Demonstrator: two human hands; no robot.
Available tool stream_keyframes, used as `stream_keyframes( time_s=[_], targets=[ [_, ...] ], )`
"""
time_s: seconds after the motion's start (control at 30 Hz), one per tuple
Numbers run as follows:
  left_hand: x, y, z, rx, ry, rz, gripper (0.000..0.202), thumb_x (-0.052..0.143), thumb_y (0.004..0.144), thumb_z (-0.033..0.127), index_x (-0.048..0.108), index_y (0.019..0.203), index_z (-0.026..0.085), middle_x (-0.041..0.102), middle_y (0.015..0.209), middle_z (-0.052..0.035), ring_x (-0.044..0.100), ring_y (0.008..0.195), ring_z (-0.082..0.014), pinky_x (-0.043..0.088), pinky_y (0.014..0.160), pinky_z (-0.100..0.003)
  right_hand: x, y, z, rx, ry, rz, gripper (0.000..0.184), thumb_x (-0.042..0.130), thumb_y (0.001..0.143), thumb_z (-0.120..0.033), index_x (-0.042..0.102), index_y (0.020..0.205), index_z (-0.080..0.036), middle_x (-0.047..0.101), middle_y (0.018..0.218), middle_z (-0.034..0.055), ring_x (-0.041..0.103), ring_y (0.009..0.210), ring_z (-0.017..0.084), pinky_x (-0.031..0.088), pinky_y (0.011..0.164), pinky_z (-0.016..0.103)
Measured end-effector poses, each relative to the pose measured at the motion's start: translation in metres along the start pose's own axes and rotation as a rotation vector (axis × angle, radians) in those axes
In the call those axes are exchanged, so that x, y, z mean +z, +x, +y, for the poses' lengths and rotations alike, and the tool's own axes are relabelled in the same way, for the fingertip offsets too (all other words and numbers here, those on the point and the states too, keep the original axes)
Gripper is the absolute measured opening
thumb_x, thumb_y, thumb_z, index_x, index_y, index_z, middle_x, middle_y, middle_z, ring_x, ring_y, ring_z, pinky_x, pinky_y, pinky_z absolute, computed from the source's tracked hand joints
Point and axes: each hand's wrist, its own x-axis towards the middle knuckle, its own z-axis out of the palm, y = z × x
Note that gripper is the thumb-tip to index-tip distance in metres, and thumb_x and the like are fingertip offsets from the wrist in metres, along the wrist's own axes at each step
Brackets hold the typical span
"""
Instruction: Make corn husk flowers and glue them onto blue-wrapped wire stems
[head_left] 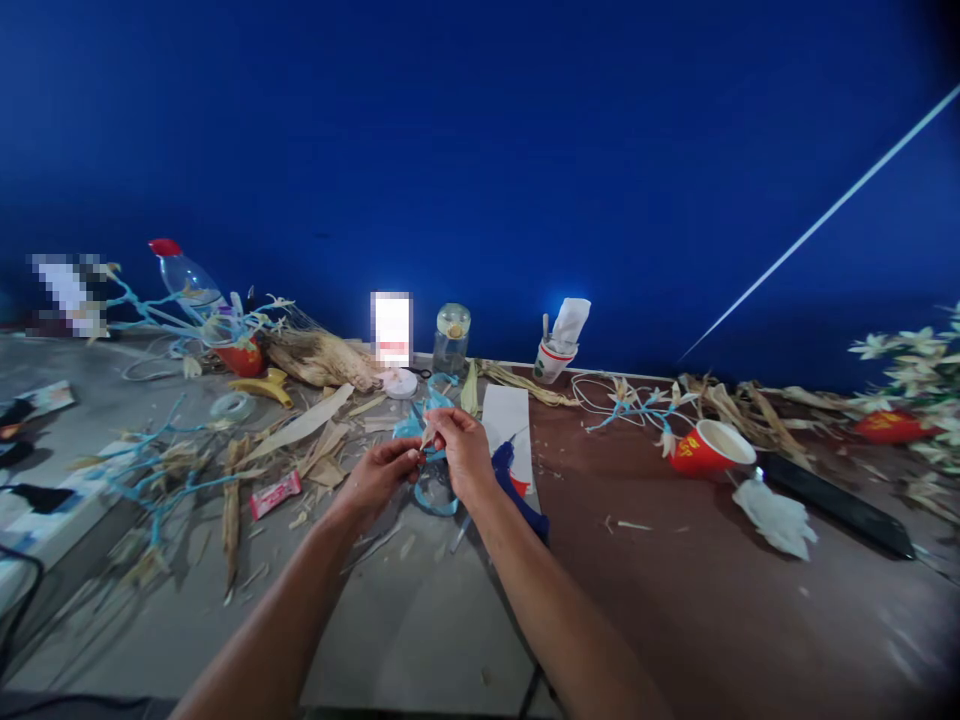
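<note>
A husk piece (429, 437), small and pale, is held above the middle of the table (420, 620), just in front of the person and between both hands. It is pinched from the left by the fingertips of the left hand (382, 472), and from above and the right by the thumb and fingers of the right hand (461, 450); both hands are closed in a fine grip and meet at the piece. A blue ribbon (436, 503) is seen hanging in a loop just beneath the hands, though how it is joined to the piece cannot be told. A white paper sheet (508, 420) is laid just behind the right hand. To the left, loose husk strips (300, 428), a pink wrapper (275, 493) and blue-wrapped stems (161, 470) are scattered. Against the blue wall (525, 150) a glass jar (451, 340) and a paper cup (555, 358) stuffed with white tissue are stood. Well to the right, a red cup (709, 447) is tipped on its side near a crumpled tissue (776, 517).
</note>
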Motion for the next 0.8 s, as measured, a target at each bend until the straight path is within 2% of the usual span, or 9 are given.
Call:
stream_keyframes(
  time_s=[0.1, 0.27, 0.4, 0.53, 0.67, 0.8],
  targets=[
    [-0.0005, 0.0001, -0.0003, -0.003, 0.018, -0.007, 0.029, 0.077, 0.062, 0.033, 0.072, 0.082, 0.013, 0.062, 0.070, -0.0033, 0.047, 0.055, -0.0072, 0.036, 0.052, -0.020, 0.0003, 0.0002, 0.0010, 0.004, 0.014, -0.001, 0.014, 0.064, 0.065, -0.031, 0.064, 0.063, -0.017, 0.044, 0.042, -0.0079, 0.038, 0.042, 0.006, 0.032, 0.044, 0.019],
    [-0.0020, 0.0006, -0.0015, -0.029, 0.051, -0.042, 0.027, 0.077, 0.062, 0.035, 0.071, 0.077, 0.013, 0.056, 0.058, 0.0001, 0.045, 0.051, -0.0066, 0.034, 0.049, -0.019, 0.0005, 0.0005, 0.0016, 0.004, -0.013, 0.022, 0.015, 0.064, 0.065, -0.032, 0.064, 0.064, -0.017, 0.046, 0.042, -0.0076, 0.039, 0.041, 0.007, 0.032, 0.044, 0.020],
    [-0.0014, 0.0004, -0.0004, -0.009, 0.053, 0.002, 0.028, 0.078, 0.060, 0.035, 0.069, 0.073, 0.012, 0.054, 0.055, 0.0009, 0.043, 0.048, -0.0062, 0.032, 0.047, -0.019, -0.0003, 0.0002, 0.0023, -0.013, -0.025, 0.010, 0.019, 0.065, 0.066, -0.035, 0.063, 0.066, -0.017, 0.046, 0.043, -0.0073, 0.039, 0.042, 0.006, 0.031, 0.045, 0.020],
    [-0.0005, 0.0002, 0.0019, 0.024, 0.040, 0.028, 0.027, 0.078, 0.059, 0.035, 0.068, 0.070, 0.012, 0.055, 0.056, 0.0002, 0.042, 0.049, -0.0067, 0.032, 0.047, -0.019, -0.0015, -0.0008, 0.0033, -0.001, -0.062, -0.057, 0.024, 0.064, 0.069, -0.039, 0.065, 0.074, -0.016, 0.048, 0.047, -0.0067, 0.041, 0.044, 0.007, 0.033, 0.048, 0.021],
    [-0.0002, -0.0008, 0.0030, 0.034, 0.036, 0.032, 0.027, 0.079, 0.058, 0.035, 0.069, 0.071, 0.013, 0.055, 0.058, 0.0001, 0.042, 0.050, -0.0068, 0.033, 0.047, -0.019, -0.0008, -0.0023, 0.0039, 0.034, -0.136, -0.108, 0.018, 0.065, 0.066, -0.035, 0.063, 0.063, -0.017, 0.050, 0.049, -0.0059, 0.040, 0.045, 0.007, 0.033, 0.048, 0.021],
    [0.0002, -0.0009, 0.0030, 0.037, 0.043, 0.021, 0.028, 0.079, 0.059, 0.035, 0.070, 0.073, 0.013, 0.055, 0.057, 0.0006, 0.041, 0.050, -0.0064, 0.032, 0.047, -0.018, 0.0012, -0.0035, 0.0028, 0.021, -0.150, -0.105, 0.020, 0.064, 0.066, -0.033, 0.059, 0.055, -0.017, 0.049, 0.046, -0.0061, 0.038, 0.044, 0.006, 0.031, 0.047, 0.020]
  ],
)
